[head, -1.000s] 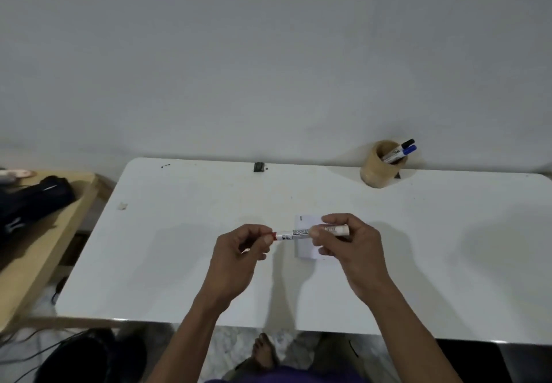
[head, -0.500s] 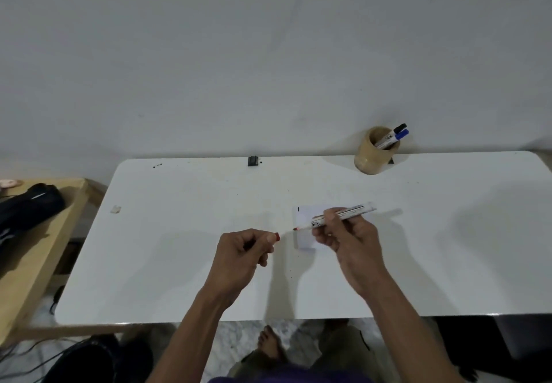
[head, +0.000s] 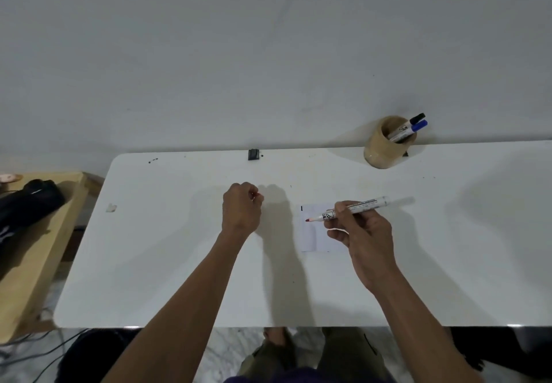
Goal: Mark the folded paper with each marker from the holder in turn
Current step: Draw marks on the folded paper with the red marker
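Right hand (head: 361, 233) grips uncapped red marker (head: 352, 209) over unheld folded paper (head: 313, 233), which may slide; left hand (head: 241, 207) pinches cap (head: 256, 194)

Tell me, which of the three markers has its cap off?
The red-tipped marker in the right hand, over the folded paper. The two markers in the holder keep black and blue caps.

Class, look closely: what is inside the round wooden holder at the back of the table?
Two markers stand in the holder, leaning right: one black-capped, one blue-capped. Their lower ends are hidden by the holder's wall, so anything at the bottom cannot be seen.
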The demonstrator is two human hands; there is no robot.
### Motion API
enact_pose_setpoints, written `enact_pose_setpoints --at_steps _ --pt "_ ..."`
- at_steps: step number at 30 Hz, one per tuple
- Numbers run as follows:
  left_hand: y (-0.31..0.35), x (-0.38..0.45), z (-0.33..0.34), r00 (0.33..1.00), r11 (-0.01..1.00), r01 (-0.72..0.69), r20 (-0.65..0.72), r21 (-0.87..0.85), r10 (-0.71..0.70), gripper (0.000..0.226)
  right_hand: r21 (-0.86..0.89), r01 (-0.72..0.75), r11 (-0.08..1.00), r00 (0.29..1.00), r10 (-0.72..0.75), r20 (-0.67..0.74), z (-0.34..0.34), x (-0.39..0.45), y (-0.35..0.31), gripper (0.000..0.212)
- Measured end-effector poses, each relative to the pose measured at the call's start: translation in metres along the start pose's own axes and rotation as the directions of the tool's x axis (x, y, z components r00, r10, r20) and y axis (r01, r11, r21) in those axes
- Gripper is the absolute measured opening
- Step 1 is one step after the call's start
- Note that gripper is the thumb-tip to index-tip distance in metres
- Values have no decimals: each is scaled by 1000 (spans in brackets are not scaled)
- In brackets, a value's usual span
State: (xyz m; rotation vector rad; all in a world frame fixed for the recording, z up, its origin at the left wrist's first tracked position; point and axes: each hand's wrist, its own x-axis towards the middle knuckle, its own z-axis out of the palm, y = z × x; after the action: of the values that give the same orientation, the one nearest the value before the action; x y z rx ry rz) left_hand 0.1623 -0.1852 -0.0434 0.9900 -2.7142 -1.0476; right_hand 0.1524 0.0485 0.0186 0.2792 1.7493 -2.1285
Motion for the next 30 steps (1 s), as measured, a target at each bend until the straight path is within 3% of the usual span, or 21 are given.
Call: enact_pose_setpoints --at_steps 8,10,14,17,19,22,30 --pt "-3 17 13 996 993 49 73 106 -56 16 -27 -22 999 1000 22 5 -5 16 1 6" --pt "0 14 10 995 992 66 71 103 -74 27 -41 -17 999 1000 17 6 -6 18 1 6" --pt "6 -14 1 986 990 137 -98 17 -135 51 -68 22 997 999 -24 -30 -11 25 0 18" --pt "6 -52 9 986 998 -50 -163 -37 43 45 -83 59 995 998 -61 -25 -15 33 1 20" --pt "1 -71 25 973 976 -217 -83 16 217 44 -119 63 991 998 -63 7 -17 41 6 16" --pt "-7 -84 48 928 917 -373 37 139 371 44 -212 92 973 993 -75 87 -17 53 17 8" --pt "-16 -85 69 895 811 -439 108 387 432 47 -390 226 893 969 -163 187 -13 82 41 13"
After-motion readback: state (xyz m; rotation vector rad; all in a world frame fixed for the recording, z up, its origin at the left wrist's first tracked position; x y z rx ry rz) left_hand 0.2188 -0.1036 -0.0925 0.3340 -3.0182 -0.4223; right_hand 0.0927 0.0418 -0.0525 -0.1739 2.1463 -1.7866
